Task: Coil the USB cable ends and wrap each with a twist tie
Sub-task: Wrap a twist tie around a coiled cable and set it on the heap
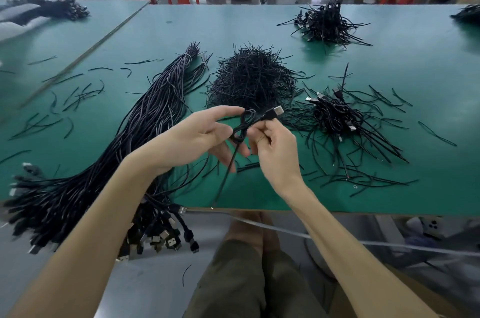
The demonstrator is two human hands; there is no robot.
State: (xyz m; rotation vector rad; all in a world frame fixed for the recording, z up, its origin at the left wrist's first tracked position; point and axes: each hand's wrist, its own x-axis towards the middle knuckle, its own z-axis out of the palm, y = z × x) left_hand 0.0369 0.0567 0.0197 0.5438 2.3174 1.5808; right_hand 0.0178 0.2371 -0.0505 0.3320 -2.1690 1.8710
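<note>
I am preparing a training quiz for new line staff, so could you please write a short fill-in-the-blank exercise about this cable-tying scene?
1. The left hand and right hand together hold exactly ____ cable.
2. The table surface is coloured ____.
3. The bundle of cables lies on the person's ____ side.
4. The pile of twist ties is ____ in colour.

Missing words: one; green; left; black.

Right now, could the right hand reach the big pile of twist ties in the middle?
Probably yes. The twist tie pile lies just beyond the right hand and nothing blocks the way. But that hand pinches the coiled cable near its plug, so it isn't free.
</note>
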